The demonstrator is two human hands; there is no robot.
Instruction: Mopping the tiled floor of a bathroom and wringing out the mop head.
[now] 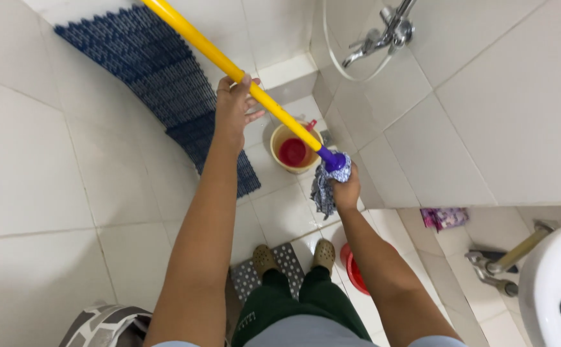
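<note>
A mop with a long yellow handle runs from the top left down to a purple socket. My left hand grips the handle partway along. My right hand is closed around the blue-and-white mop cloth just below the socket, and the strands hang down over the floor. Beyond the mop head stands a yellow bucket with a red scoop inside it. My feet in olive clogs stand on a grey perforated mat.
A blue ridged mat lies along the floor at the left. A red basin sits by my right foot. On the tiled wall are a tap and hose. A white sink, pipes and a purple packet are at the right.
</note>
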